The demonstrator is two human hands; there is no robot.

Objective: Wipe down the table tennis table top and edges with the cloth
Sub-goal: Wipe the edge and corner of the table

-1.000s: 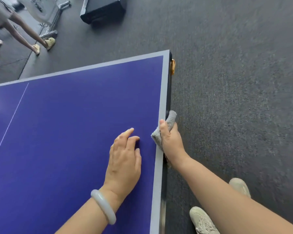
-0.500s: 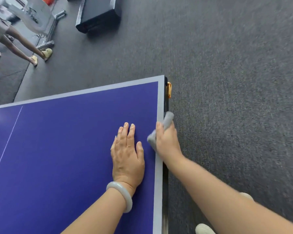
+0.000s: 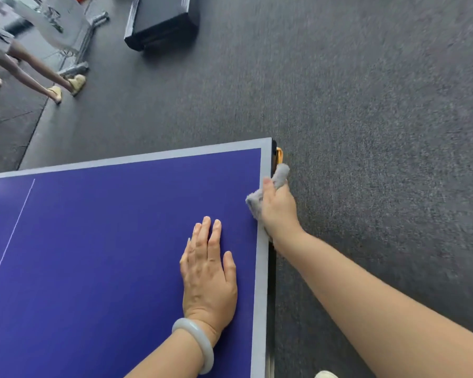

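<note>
The blue table tennis table (image 3: 107, 241) with its pale border fills the lower left. My right hand (image 3: 279, 211) grips a grey cloth (image 3: 280, 174) wrapped over the table's right side edge, close to the far corner. The thumb lies on the border and the fingers are hidden below the edge. My left hand (image 3: 209, 271), with a pale bangle on the wrist, lies flat on the blue top just inside that edge, fingers straight.
An orange corner fitting (image 3: 279, 155) sticks out just past the cloth. Dark grey carpet (image 3: 380, 132) surrounds the table. A black box (image 3: 161, 20) stands far back. Another person's legs (image 3: 38, 75) and a metal stand (image 3: 77, 50) are at the far left.
My right hand has slid the cloth along the side edge toward the far corner. My left hand has flattened and followed forward along the top.
</note>
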